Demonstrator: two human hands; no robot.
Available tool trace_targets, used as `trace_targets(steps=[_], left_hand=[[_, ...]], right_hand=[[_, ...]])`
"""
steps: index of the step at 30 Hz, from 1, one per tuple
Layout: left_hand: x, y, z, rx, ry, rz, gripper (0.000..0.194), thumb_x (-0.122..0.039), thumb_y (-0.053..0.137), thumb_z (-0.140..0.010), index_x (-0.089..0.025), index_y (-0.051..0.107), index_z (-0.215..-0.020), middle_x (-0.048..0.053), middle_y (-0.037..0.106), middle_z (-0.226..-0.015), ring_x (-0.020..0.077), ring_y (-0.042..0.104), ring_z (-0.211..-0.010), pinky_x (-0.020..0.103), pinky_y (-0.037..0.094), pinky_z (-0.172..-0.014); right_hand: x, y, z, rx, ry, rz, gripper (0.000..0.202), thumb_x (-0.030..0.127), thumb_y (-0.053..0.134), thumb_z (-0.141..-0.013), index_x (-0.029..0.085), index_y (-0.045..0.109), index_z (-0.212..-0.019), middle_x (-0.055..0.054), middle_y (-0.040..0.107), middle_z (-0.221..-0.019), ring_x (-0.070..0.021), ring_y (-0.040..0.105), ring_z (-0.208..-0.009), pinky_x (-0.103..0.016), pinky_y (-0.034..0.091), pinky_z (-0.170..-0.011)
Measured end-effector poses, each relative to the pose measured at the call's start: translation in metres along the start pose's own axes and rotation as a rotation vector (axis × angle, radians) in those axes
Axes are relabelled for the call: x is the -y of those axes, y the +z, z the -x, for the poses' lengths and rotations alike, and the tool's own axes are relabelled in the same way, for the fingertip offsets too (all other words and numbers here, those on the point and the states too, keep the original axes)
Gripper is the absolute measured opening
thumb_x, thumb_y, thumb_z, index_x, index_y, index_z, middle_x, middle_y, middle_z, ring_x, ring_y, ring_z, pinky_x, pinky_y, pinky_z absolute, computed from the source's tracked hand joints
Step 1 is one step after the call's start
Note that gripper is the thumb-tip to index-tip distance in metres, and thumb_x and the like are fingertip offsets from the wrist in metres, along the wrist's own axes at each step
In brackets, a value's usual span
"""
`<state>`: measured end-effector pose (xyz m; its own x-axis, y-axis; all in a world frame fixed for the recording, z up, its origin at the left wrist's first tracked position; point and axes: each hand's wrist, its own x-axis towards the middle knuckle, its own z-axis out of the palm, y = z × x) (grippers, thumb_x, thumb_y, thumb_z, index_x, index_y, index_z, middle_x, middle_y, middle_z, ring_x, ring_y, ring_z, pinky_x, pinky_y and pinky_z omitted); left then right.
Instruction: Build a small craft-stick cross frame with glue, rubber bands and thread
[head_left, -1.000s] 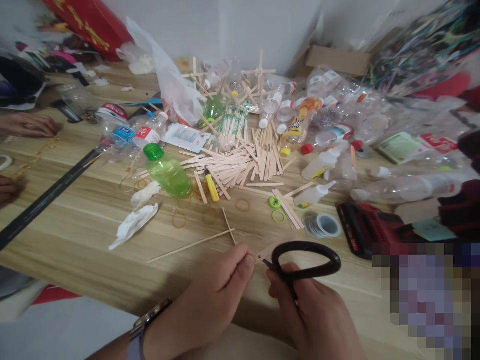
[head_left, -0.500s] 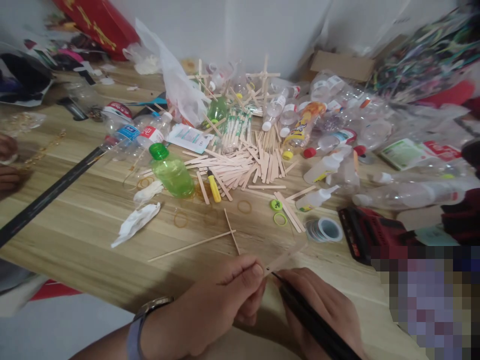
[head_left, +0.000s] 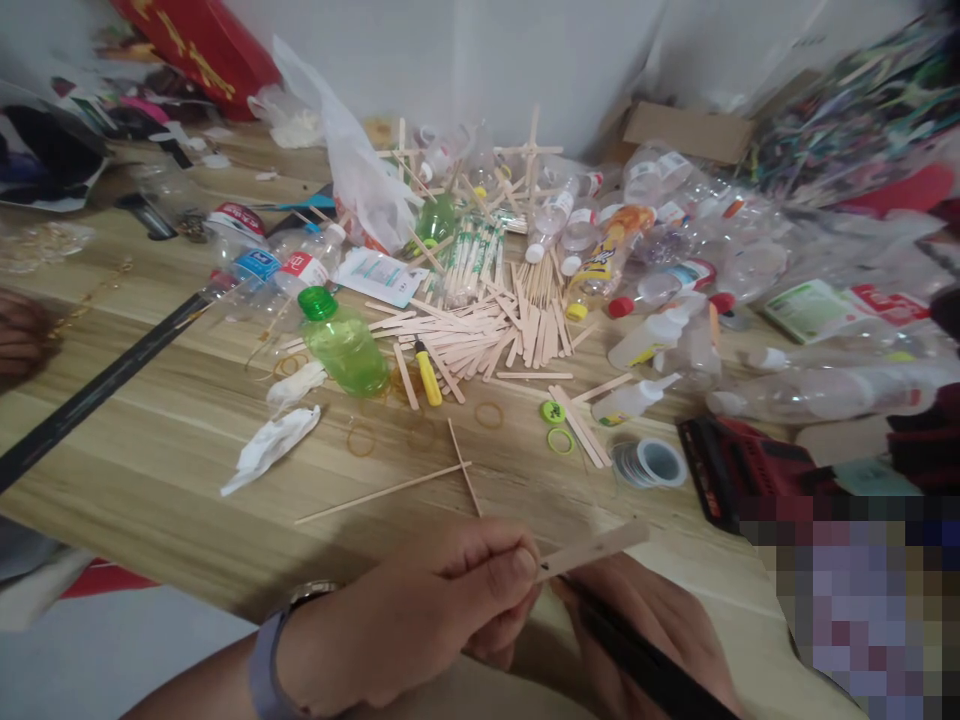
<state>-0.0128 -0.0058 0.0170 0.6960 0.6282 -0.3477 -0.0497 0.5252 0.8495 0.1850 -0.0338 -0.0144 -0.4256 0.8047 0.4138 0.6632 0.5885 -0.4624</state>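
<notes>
In the lower middle of the head view, my left hand pinches a flat wooden craft stick between thumb and fingers. A small dark hole or mark shows on the stick close to my thumb. My right hand is closed around a long, slim black tool. Its front end lies under or against the stick near the dark mark, with the tip mostly hidden. Just beyond my left hand, a thin wooden stick crosses another thin stick on the wooden table.
Farther back lie a pile of craft sticks, a yellow-handled screwdriver, a green bottle and several clear bottles. To the right are a wire spool, a glue bottle and a red-black power tool. Another person's hand rests at far left.
The craft stick has turned so its flat face shows more, and its free end has swung right and down. Both my hands have sunk slightly. The tool's tip has become hidden by the stick.
</notes>
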Motion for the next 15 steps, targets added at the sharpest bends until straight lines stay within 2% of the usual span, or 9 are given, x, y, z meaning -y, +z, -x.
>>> trace_targets(steps=[4,6,8,11,13,15], left_hand=[[-0.0055,-0.0002,0.0024,-0.147,0.115,-0.376,0.033,-0.035,0.035,-0.1,-0.021,0.042,-0.07,-0.006,0.039,-0.064,0.0116,0.033,-0.058,0.027,0.027,-0.058],[-0.0057,-0.0021,0.0024,-0.141,0.127,-0.415,0.033,-0.035,0.035,-0.1,-0.021,0.043,-0.07,-0.006,0.039,-0.064,0.0115,0.034,-0.059,0.027,0.027,-0.058],[-0.0034,-0.0043,0.0009,-0.044,0.076,-0.241,0.037,-0.041,0.038,-0.099,-0.02,0.042,-0.069,-0.006,0.038,-0.061,0.0106,0.033,-0.056,0.025,0.029,-0.057],[0.0009,-0.0061,-0.0023,0.096,-0.033,0.179,0.04,-0.053,0.051,-0.091,-0.02,0.042,-0.069,-0.008,0.036,-0.057,0.0082,0.032,-0.052,0.023,0.036,-0.06],[0.0021,-0.0052,-0.0041,0.146,-0.108,0.363,0.041,-0.053,0.06,-0.085,-0.02,0.043,-0.069,-0.009,0.035,-0.055,0.0072,0.031,-0.05,0.022,0.038,-0.058],[0.0027,-0.0026,-0.0056,0.146,-0.146,0.442,0.041,-0.053,0.064,-0.083,-0.019,0.044,-0.068,-0.009,0.033,-0.053,0.0071,0.03,-0.049,0.021,0.037,-0.055]], right_hand=[[-0.0007,0.0035,-0.0018,0.039,0.066,0.012,0.022,0.021,0.042,-0.095,0.024,0.056,-0.078,0.002,0.065,-0.061,-0.0123,0.065,-0.052,-0.02,0.052,-0.051],[-0.0002,0.0051,0.0008,0.048,0.11,0.045,0.025,0.023,0.042,-0.094,0.024,0.057,-0.074,0.001,0.065,-0.06,-0.0139,0.066,-0.054,-0.022,0.054,-0.053],[0.0004,0.0051,0.0044,0.047,0.09,0.063,0.024,0.024,0.043,-0.094,0.024,0.059,-0.077,-0.001,0.069,-0.064,-0.0153,0.068,-0.057,-0.023,0.056,-0.055],[0.0015,0.0015,0.0063,0.046,0.031,0.068,0.02,0.023,0.043,-0.095,0.024,0.061,-0.088,-0.001,0.072,-0.071,-0.0156,0.07,-0.06,-0.024,0.057,-0.057],[0.0012,-0.0016,0.0033,0.017,-0.001,0.063,0.02,0.021,0.04,-0.096,0.024,0.06,-0.093,0.0,0.073,-0.072,-0.0155,0.07,-0.061,-0.024,0.056,-0.058],[-0.0009,-0.0037,-0.0019,-0.007,-0.035,0.053,0.02,0.018,0.039,-0.095,0.024,0.058,-0.096,0.0,0.073,-0.072,-0.0153,0.069,-0.059,-0.024,0.055,-0.055]])
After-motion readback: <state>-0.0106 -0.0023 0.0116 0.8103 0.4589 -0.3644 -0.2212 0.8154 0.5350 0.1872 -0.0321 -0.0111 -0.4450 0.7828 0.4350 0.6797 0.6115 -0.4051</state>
